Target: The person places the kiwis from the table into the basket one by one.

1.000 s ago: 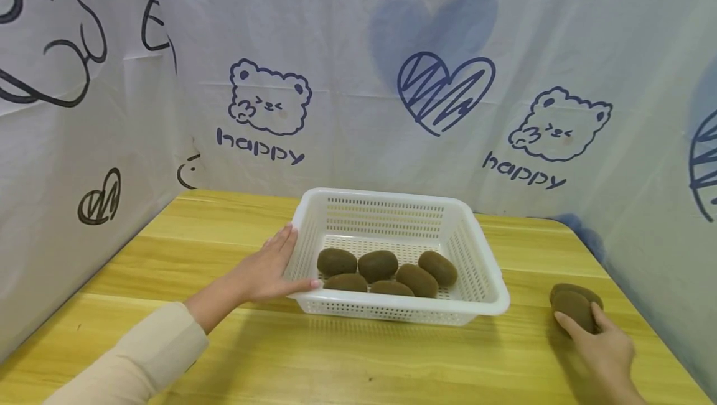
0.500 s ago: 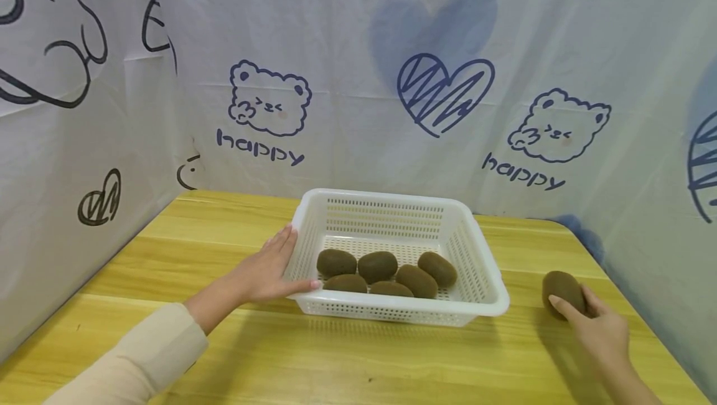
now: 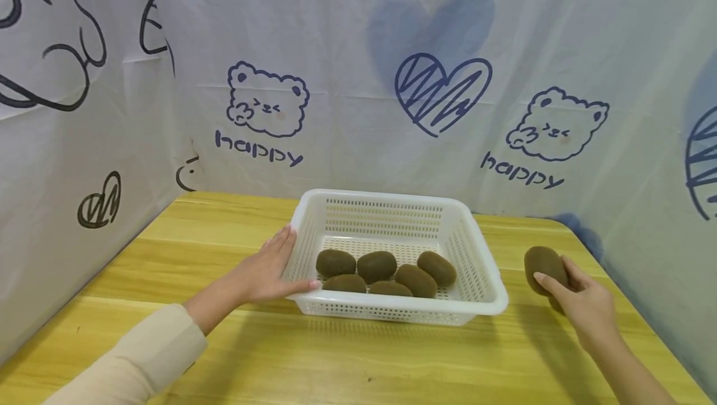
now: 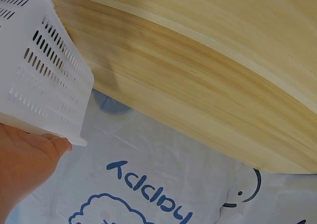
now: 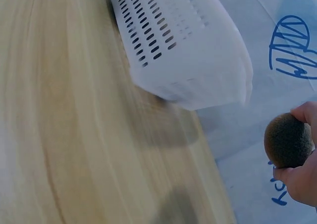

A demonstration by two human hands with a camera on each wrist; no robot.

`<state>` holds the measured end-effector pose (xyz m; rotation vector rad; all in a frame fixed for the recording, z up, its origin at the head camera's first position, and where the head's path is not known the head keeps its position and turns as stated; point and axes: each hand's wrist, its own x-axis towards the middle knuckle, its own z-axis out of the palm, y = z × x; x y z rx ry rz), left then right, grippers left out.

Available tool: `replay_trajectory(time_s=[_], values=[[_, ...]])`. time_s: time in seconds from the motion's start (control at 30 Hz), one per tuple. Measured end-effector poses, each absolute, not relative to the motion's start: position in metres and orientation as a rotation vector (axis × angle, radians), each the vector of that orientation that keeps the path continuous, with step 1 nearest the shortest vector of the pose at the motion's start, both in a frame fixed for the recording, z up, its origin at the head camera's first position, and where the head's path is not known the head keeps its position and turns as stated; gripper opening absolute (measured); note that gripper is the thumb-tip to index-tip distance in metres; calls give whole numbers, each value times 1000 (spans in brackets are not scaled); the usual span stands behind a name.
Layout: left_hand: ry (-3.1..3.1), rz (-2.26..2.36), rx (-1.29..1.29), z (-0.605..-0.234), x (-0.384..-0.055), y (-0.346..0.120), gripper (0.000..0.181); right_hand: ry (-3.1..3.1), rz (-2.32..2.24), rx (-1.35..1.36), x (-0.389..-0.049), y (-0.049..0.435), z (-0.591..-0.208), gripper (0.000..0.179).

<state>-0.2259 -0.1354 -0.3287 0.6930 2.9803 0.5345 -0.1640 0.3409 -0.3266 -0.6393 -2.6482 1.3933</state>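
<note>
My right hand [image 3: 585, 305] grips a brown kiwi [image 3: 544, 268] between thumb and fingers, to the right of a white plastic basket [image 3: 490, 256]. A second kiwi [image 3: 557, 305] shows just below it, mostly hidden by the hand. In the right wrist view the held kiwi [image 5: 286, 140] appears at the right edge, apart from the basket. My left hand [image 3: 266, 273] rests at the basket's left front corner. Its fingers lie along the left side and its thumb on the front rim. Several kiwis [image 3: 378, 266] lie inside, towards the basket's front.
The basket stands on a wood-grain table [image 3: 313, 361]. A white cloth [image 3: 347, 144] with blue and black drawings hangs behind the table and at both sides.
My right hand has lifted the kiwi and moved it left and up in the head view. The left hand, the basket and the kiwis inside have stayed in place.
</note>
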Motion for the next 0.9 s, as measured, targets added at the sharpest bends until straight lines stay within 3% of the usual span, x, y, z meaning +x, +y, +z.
replay_trajectory(time_s=[0.9], values=[[2976,548,708,-330,-225,-136,106,-2565,1503,-285,-205,267,-302,73]])
